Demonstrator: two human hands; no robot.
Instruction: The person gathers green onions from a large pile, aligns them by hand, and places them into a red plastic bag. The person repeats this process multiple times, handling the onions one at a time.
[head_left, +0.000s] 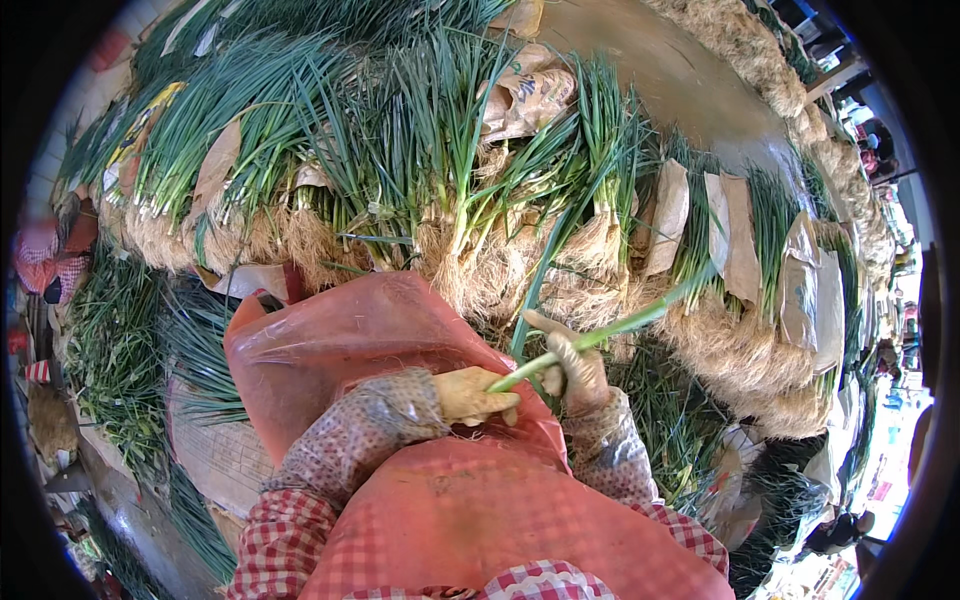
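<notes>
My left hand (472, 396), in a pale glove, is closed around the lower end of a green onion stalk (616, 328) above my red plastic apron (465, 510). The stalk slants up to the right, its leaf tip blurred. My right hand (577, 367), also gloved, is at the middle of the stalk, with its index finger extended and the other fingers curled by it; how firmly it holds the stalk cannot be told. Just beyond my hands lie green onions with tan, stringy roots (487, 277).
Rooted onion bundles, some in brown paper (667, 217), curve around the front and right. A crumpled paper bag (529, 97) lies on the leaves ahead. Loose green leaves (112, 360) are heaped at left, and more (675, 420) at right. Another person's checked clothing (45, 262) shows at far left.
</notes>
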